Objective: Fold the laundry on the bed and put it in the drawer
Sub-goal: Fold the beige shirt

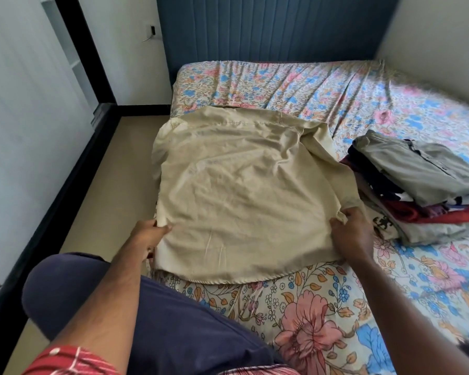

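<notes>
Head view: a beige shirt [236, 185] lies spread back-up on a bed [322, 315] covered with a flowered sheet, its collar end toward a blue padded headboard [268, 28] and its curved hem nearest the person. The shirt sits at the bed's left side, with its left edge hanging over the mattress edge above a tan floor [103, 190].

The left hand [149, 234] pinches the shirt's lower left side seam, fingers curled around a small bunch of cloth just at the mattress edge. The right hand [352, 231] grips the lower right side of the shirt, thumb and fingers closed on a gathered fold where a turned-in sleeve or side panel meets the body. The bulk of the shirt stretches away from both hands toward the headboard, and the hem lies behind them, closer to the person.

Just beside the right hand, to the right of the shirt, stands a stack of folded clothes [428, 201] on the sheet, topped by a grey-green buttoned garment, with dark, red and white pieces beneath. The stack's near corner almost meets the shirt's right edge.

A knee in dark blue trousers [73, 288] rises at lower left beside the bed, and a red checked sleeve [65, 361] shows at the bottom edge. White walls flank the bed on both sides.
</notes>
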